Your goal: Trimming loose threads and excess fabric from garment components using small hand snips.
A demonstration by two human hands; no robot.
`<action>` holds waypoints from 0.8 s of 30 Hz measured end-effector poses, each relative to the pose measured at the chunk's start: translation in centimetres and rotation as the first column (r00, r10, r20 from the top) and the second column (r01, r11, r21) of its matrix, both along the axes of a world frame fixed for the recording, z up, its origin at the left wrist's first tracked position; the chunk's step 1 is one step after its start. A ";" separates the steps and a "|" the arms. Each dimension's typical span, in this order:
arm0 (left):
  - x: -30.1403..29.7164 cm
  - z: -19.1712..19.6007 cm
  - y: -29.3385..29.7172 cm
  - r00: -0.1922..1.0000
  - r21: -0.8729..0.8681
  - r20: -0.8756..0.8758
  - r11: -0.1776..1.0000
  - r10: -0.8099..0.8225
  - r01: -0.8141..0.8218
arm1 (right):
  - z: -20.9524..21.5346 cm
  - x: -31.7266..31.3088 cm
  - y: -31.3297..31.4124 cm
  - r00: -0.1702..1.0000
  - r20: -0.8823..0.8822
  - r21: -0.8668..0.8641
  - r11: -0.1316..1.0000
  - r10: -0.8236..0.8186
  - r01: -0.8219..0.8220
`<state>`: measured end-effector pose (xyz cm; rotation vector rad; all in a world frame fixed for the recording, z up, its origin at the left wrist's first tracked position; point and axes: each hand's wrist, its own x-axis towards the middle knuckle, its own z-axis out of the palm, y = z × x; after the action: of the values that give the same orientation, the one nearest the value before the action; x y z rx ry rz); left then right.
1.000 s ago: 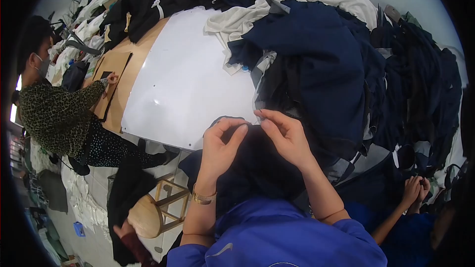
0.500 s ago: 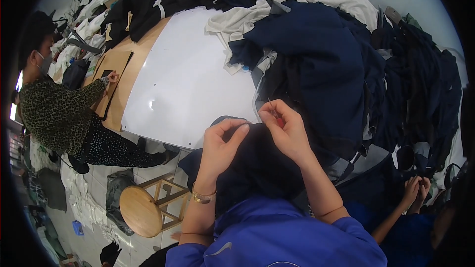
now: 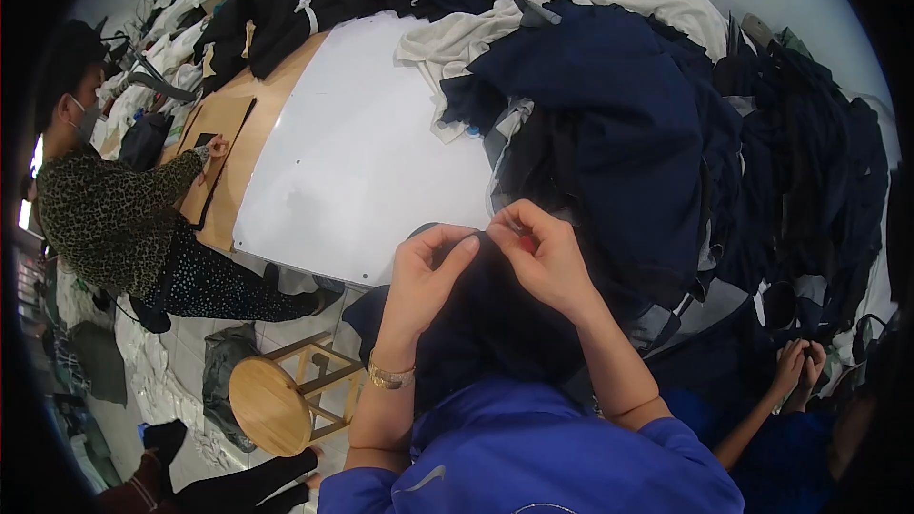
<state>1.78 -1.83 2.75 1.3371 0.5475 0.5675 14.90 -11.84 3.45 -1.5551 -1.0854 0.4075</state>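
Note:
Dark navy fabric (image 3: 490,314) hangs in front of me over my lap, its upper edge raised at the near edge of the white tabletop. My left hand (image 3: 430,271) pinches that edge between thumb and fingers. Close beside it, my right hand (image 3: 545,257) is closed round a small red-handled tool (image 3: 527,244), mostly hidden in the palm. Its thumb and forefinger press together at the fabric edge, almost touching the left fingertips. What the right fingertips pinch there is too small to make out.
A large heap of navy garments (image 3: 619,133) covers the table's right side, next to pale cloth (image 3: 447,48). At the left a masked person (image 3: 105,209) works over brown card (image 3: 219,148). Another person's hands (image 3: 800,366) show at lower right. A wooden stool (image 3: 271,405) stands at lower left.
My right hand has moved left and slightly down, its fingertips coming to the left ones. The left hand has hardly moved. Someone's dark-clad legs have appeared at lower left.

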 end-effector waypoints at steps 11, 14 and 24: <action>-0.1 -0.3 0.1 0.999 0.065 -0.008 0.997 0.034 -0.033 | 0.3 0.4 -0.1 0.955 -0.294 -0.036 0.999 -0.023 0.013; -0.1 -0.3 0.1 1.000 0.038 0.014 0.999 0.027 -0.027 | 0.9 -0.1 -0.1 0.986 -0.157 -0.092 0.994 0.050 -0.064; -0.4 -0.7 0.3 0.999 -0.116 0.048 0.993 0.011 -0.005 | -0.5 0.6 0.4 0.965 -0.253 0.016 0.997 -0.073 0.079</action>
<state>1.40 -1.55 2.07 1.2083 0.5384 0.5651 15.45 -11.47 2.93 -1.4717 -0.8285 0.5216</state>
